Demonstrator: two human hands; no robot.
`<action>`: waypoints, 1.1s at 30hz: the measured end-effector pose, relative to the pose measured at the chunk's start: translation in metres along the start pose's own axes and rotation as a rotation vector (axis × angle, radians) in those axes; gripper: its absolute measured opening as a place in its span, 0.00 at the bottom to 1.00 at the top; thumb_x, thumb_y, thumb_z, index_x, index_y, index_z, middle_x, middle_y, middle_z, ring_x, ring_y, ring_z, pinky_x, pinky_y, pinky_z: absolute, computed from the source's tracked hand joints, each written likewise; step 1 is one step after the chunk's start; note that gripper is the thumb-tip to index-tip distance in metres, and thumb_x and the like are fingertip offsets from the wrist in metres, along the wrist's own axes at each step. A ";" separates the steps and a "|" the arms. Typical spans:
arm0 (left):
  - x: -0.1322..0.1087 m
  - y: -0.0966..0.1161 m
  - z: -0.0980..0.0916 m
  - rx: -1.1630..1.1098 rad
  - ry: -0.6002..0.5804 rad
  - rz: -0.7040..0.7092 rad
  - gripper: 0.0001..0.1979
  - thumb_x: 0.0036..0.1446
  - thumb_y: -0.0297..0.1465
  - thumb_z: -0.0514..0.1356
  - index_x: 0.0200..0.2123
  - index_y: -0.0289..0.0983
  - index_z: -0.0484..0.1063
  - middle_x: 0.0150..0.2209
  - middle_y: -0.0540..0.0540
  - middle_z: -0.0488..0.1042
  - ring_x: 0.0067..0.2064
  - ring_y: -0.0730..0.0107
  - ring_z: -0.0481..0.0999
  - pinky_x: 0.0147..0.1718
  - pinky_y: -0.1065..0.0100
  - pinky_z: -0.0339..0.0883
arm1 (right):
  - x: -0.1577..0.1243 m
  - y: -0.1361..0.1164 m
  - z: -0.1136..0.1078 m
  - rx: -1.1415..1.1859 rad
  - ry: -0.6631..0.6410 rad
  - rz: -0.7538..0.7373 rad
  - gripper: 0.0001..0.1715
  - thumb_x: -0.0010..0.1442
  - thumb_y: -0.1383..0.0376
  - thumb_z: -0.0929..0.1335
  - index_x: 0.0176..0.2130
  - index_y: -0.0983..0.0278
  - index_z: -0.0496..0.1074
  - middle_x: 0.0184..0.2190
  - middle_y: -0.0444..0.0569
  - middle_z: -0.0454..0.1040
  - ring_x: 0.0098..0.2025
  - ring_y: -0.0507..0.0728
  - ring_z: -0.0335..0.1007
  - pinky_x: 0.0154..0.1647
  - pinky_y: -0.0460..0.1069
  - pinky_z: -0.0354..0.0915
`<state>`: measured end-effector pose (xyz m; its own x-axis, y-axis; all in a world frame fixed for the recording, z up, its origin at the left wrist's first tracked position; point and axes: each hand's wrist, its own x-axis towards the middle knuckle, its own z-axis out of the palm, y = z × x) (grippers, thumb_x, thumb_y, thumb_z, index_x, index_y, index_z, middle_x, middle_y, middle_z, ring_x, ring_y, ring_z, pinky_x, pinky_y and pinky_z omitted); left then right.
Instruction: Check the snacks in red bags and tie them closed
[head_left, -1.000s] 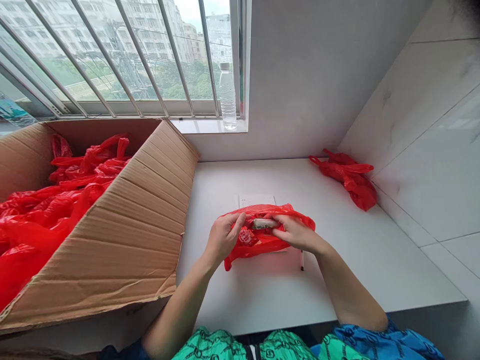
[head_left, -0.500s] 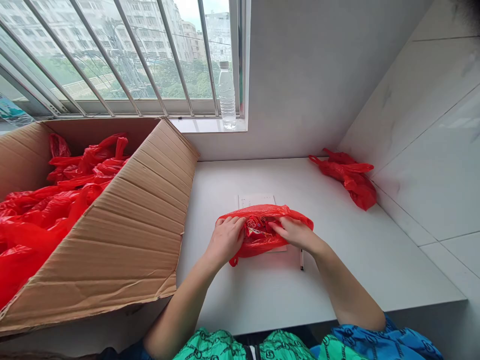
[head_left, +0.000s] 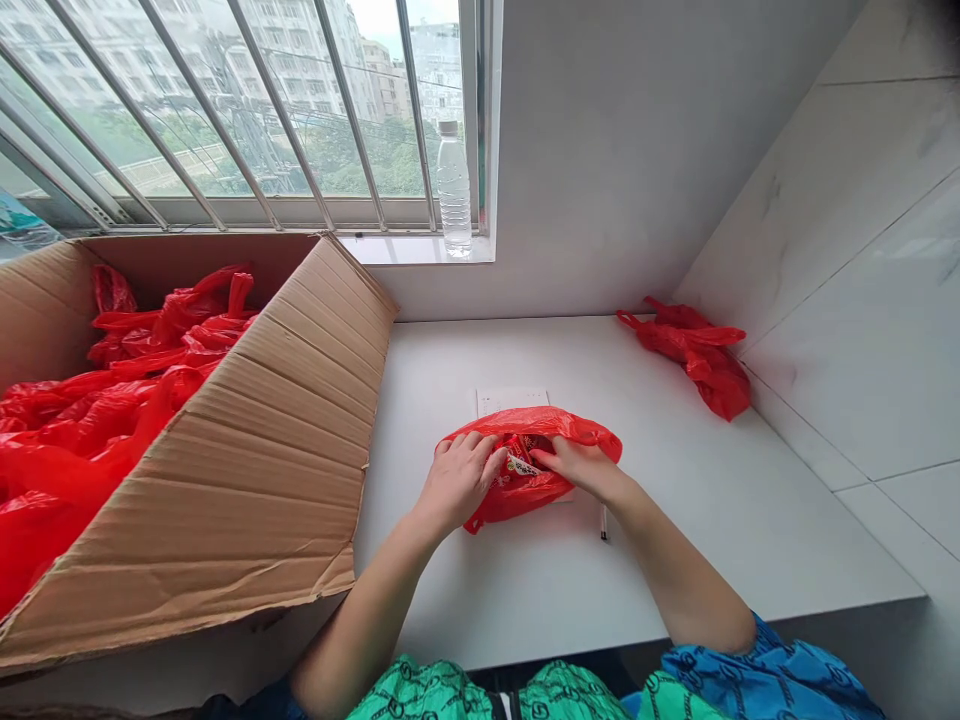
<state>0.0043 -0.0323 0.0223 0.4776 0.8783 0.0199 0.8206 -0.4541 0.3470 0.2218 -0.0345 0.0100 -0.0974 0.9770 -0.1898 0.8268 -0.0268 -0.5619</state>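
A red plastic bag [head_left: 517,507] lies on the white tabletop with its mouth spread wide. Inside it show small red wrapped packets [head_left: 519,458], one with a white printed strip; their kind is too small to read. My left hand [head_left: 463,478] is closed over the bag's left rim, fingertips reaching inside. At the right side, my right hand [head_left: 581,466] has its fingers in the mouth, gripping the bag, with the thumb by the packets; some fingertips are hidden. Under the bag is a sheet of white paper [head_left: 510,400], mostly covered.
On the left stands a large cardboard box [head_left: 300,440] full of red plastic bags [head_left: 112,410]. Another red bag [head_left: 697,355] lies at the back right by the tiled wall. A pen [head_left: 604,522] is beside my right wrist. A water bottle [head_left: 454,195] stands on the windowsill.
Both hands have shifted slightly within the bag's mouth. The packets inside have turned, and a white printed strip now shows. The bag's right end has drawn in a little.
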 end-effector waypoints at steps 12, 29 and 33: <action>-0.001 -0.007 0.007 -0.025 -0.038 0.051 0.21 0.57 0.40 0.65 0.52 0.42 0.69 0.49 0.45 0.74 0.50 0.55 0.71 0.53 0.53 0.60 | 0.012 0.009 0.002 -0.084 0.257 -0.003 0.23 0.69 0.52 0.58 0.39 0.59 0.76 0.34 0.52 0.79 0.39 0.62 0.77 0.40 0.53 0.70; -0.004 -0.014 0.004 -0.056 0.000 0.125 0.10 0.54 0.28 0.63 0.41 0.41 0.68 0.45 0.47 0.73 0.48 0.58 0.72 0.50 0.55 0.61 | -0.007 -0.008 -0.010 0.343 0.048 -0.063 0.17 0.66 0.50 0.63 0.46 0.53 0.75 0.46 0.46 0.79 0.49 0.61 0.74 0.49 0.54 0.70; -0.002 -0.014 0.001 -0.104 0.048 0.114 0.21 0.56 0.37 0.65 0.52 0.42 0.68 0.50 0.44 0.73 0.52 0.55 0.72 0.53 0.54 0.63 | -0.005 -0.010 -0.018 0.494 0.088 0.001 0.21 0.64 0.45 0.64 0.43 0.54 0.77 0.43 0.46 0.81 0.48 0.62 0.76 0.48 0.53 0.71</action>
<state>-0.0082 -0.0279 0.0166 0.5481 0.8294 0.1080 0.7241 -0.5352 0.4350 0.2243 -0.0357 0.0310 -0.0321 0.9905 -0.1337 0.4634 -0.1038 -0.8800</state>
